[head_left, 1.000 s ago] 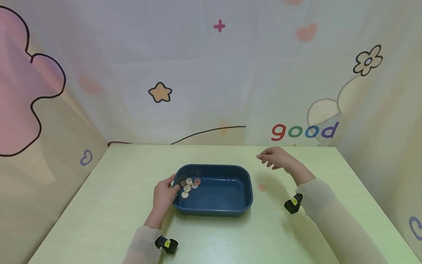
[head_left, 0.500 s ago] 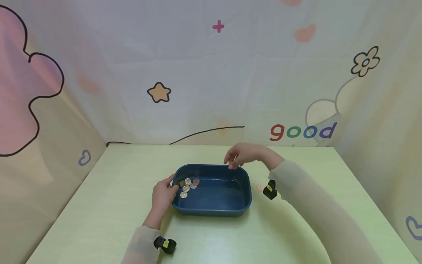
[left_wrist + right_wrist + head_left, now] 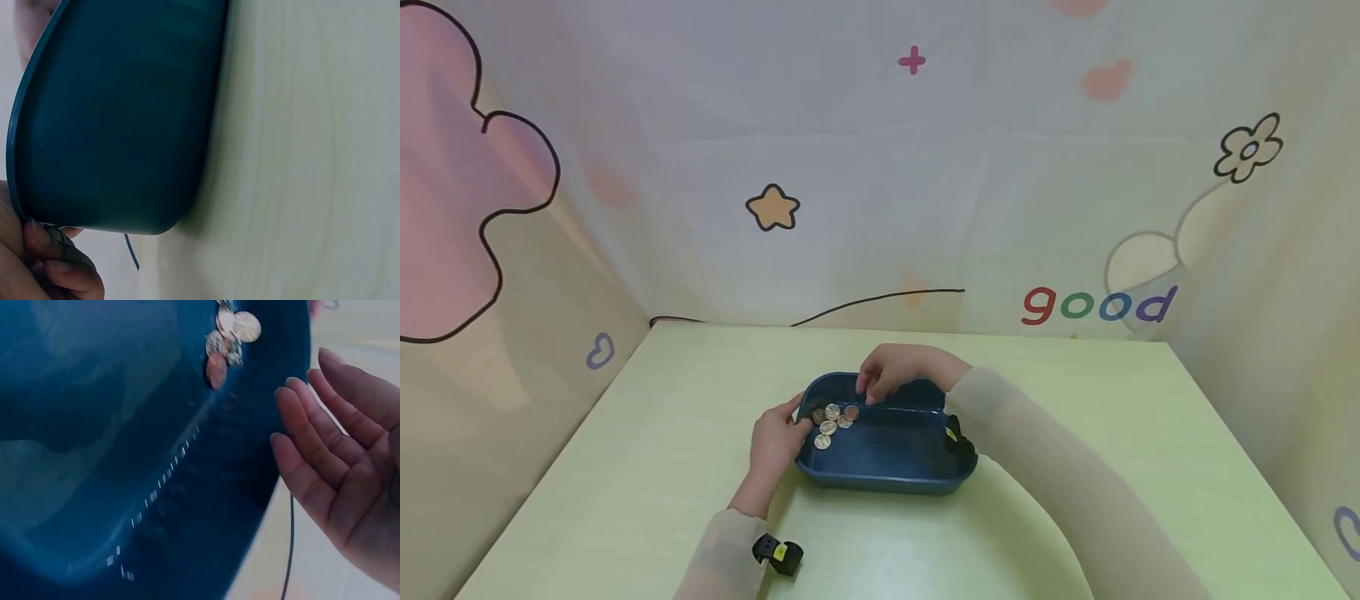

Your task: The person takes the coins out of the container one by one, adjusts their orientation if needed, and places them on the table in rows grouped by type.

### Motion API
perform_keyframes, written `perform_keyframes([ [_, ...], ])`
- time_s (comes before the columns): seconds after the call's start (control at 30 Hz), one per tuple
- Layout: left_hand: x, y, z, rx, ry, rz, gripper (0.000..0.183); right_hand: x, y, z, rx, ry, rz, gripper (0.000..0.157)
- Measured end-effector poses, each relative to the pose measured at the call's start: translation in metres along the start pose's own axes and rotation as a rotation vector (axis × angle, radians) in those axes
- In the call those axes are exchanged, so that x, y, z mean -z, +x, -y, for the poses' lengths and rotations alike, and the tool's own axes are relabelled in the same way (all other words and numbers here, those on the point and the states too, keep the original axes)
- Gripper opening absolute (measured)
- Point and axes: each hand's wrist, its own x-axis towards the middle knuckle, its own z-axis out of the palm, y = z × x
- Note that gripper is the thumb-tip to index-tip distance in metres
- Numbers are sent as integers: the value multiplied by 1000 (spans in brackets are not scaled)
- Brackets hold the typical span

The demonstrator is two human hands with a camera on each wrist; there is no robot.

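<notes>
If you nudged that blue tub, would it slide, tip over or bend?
The blue tub would probably slide rather than tip, being wide and low. Its smooth, glossy walls suggest stiffish plastic, unlikely to bend much. The coins sit clustered at one end, so they might skid about.

Head view: soft, even light; desk (image 3: 647, 467) bright, curtain (image 3: 865, 142) greyer. Diffuse shadows on desk beside both sleeves (image 3: 1060, 483). Coins (image 3: 828, 427) glint. Left wrist view: dimmer, bluish; tray (image 3: 887, 450) darkest along base, desk grain soft. Right wrist view: sparkling highlights along tray's inner bend, pale reflections across floor, background blurred.
</notes>
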Motion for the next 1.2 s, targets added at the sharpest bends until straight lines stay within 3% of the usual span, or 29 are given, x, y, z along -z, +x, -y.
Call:
perform_keyframes([
  [0.23, 0, 1, 0, -15, 7, -3, 57, -18, 26, 7, 42, -23, -24, 25],
  [0.63, 1, 0, -1, -7, 17, 19, 56, -47, 54, 6, 13, 62, -68, 22],
  [1.2, 1, 0, -1, 5, 21, 14, 55, -64, 70, 5, 52, -143, -128, 22],
])
